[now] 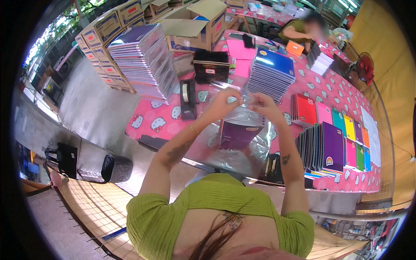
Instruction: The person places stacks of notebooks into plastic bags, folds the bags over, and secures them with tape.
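A clear plastic bag lies at the table's near edge, with a purple notebook showing through or just under it. Above the notebook, my left hand pinches the crumpled upper edge of the plastic. Close beside it, my right hand has its fingers closed on the same bunched plastic. To the left of my left hand stands a black tape dispenser. Beyond my right hand rises a stack of blue spiral notebooks.
At the left, a tall stack of plastic-wrapped spiral notebooks stands near cardboard boxes. Black bristly brushes and pink sheets lie ahead. Purple notebooks and rows of coloured ones fill the right. Another person works across the table.
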Action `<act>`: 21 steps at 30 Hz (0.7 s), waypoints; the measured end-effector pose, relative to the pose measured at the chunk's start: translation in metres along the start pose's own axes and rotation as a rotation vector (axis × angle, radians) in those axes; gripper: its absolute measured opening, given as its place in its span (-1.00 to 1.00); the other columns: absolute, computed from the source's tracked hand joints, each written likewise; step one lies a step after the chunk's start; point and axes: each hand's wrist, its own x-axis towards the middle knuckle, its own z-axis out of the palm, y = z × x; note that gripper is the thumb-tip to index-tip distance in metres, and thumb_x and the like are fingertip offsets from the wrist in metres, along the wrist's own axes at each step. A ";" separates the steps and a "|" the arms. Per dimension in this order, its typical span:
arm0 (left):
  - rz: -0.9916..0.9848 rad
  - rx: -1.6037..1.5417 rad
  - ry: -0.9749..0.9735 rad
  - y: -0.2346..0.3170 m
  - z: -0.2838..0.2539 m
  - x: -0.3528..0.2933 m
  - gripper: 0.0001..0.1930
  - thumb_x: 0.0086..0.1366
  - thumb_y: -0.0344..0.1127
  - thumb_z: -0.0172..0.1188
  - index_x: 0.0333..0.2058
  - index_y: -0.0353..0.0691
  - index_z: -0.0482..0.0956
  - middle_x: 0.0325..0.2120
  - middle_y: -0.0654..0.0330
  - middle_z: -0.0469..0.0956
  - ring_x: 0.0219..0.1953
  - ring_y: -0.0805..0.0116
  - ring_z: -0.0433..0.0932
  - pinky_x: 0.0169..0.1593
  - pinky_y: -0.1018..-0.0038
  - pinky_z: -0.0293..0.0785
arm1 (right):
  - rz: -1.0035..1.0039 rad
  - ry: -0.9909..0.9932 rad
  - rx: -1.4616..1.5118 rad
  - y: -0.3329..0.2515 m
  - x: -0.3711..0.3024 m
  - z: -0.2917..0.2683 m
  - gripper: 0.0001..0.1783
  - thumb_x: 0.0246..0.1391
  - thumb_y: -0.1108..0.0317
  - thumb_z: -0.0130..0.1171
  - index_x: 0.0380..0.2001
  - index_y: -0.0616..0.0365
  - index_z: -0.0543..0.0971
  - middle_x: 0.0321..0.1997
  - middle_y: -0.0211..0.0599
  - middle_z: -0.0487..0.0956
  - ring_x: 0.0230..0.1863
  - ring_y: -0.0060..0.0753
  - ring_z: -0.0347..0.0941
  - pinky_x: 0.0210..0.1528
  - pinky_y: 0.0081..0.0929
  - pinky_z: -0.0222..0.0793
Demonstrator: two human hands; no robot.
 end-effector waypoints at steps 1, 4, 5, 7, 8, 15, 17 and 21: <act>0.049 -0.003 0.044 0.001 -0.001 -0.002 -0.84 0.20 -0.38 0.34 -0.28 -0.26 0.57 -0.21 0.17 0.60 -0.09 0.43 0.53 0.06 0.43 0.42 | 0.000 -0.002 -0.047 -0.001 -0.001 0.001 -0.45 -0.01 0.33 0.40 0.06 0.22 0.50 -0.14 -0.41 0.56 -0.08 -0.57 0.48 0.04 -0.55 0.38; -0.003 -0.426 0.044 0.002 0.004 0.003 -0.77 0.21 -0.36 0.34 -0.23 -0.26 0.50 -0.13 0.17 0.56 -0.04 0.39 0.51 0.12 0.40 0.39 | -0.025 -0.006 -0.147 -0.005 -0.003 0.008 -0.59 0.02 0.43 0.36 -0.03 0.22 0.55 -0.12 -0.43 0.57 -0.07 -0.56 0.49 0.01 -0.58 0.38; 0.000 -0.451 0.049 0.010 0.003 0.008 -0.72 0.21 -0.36 0.34 -0.15 -0.26 0.48 -0.09 0.17 0.54 -0.02 0.38 0.51 0.14 0.40 0.39 | -0.051 0.000 -0.154 -0.009 0.000 0.013 -0.60 0.01 0.40 0.38 -0.06 0.22 0.57 -0.13 -0.42 0.57 -0.09 -0.58 0.48 -0.01 -0.58 0.38; 0.006 -0.498 0.059 0.023 -0.007 0.018 -0.60 0.22 -0.35 0.34 0.00 -0.27 0.45 -0.01 0.16 0.51 0.01 0.36 0.50 0.16 0.38 0.38 | -0.184 0.058 -0.056 -0.009 0.003 0.010 -0.67 0.00 0.33 0.41 -0.16 0.20 0.61 -0.10 -0.41 0.56 -0.08 -0.57 0.47 -0.02 -0.59 0.36; -0.082 -0.468 -0.055 0.018 -0.015 0.015 -0.51 0.20 -0.32 0.36 0.07 -0.27 0.41 0.01 0.14 0.50 0.03 0.35 0.50 0.17 0.38 0.38 | -0.215 0.093 -0.060 -0.015 0.003 0.013 -0.67 0.00 0.36 0.40 -0.16 0.19 0.60 -0.14 -0.42 0.57 -0.11 -0.58 0.48 -0.03 -0.59 0.37; -0.427 -0.416 -0.415 -0.031 -0.016 -0.007 -0.57 0.24 -0.20 0.35 0.01 -0.33 0.60 -0.21 0.25 0.62 -0.21 0.52 0.51 -0.12 0.54 0.47 | -0.202 0.044 -0.264 -0.032 0.013 0.015 -0.53 -0.02 0.33 0.41 -0.02 0.16 0.54 -0.22 -0.39 0.59 -0.10 -0.50 0.50 -0.01 -0.48 0.41; -0.388 -0.407 -0.376 -0.032 -0.013 -0.008 -0.64 0.27 -0.23 0.32 -0.01 -0.29 0.63 -0.25 0.33 0.62 -0.22 0.59 0.50 -0.13 0.58 0.45 | -0.157 0.064 -0.149 -0.049 0.013 0.016 -0.57 -0.03 0.32 0.42 -0.07 0.17 0.57 -0.20 -0.39 0.60 -0.08 -0.49 0.51 -0.01 -0.47 0.41; -0.389 -0.317 -0.373 -0.032 -0.013 -0.009 -0.70 0.31 -0.23 0.28 -0.05 -0.25 0.67 -0.28 0.37 0.64 -0.24 0.64 0.49 -0.13 0.62 0.43 | -0.263 0.039 -0.342 -0.067 0.006 0.022 -0.73 -0.01 0.39 0.38 -0.20 0.20 0.65 -0.17 -0.40 0.62 -0.13 -0.50 0.54 -0.04 -0.53 0.42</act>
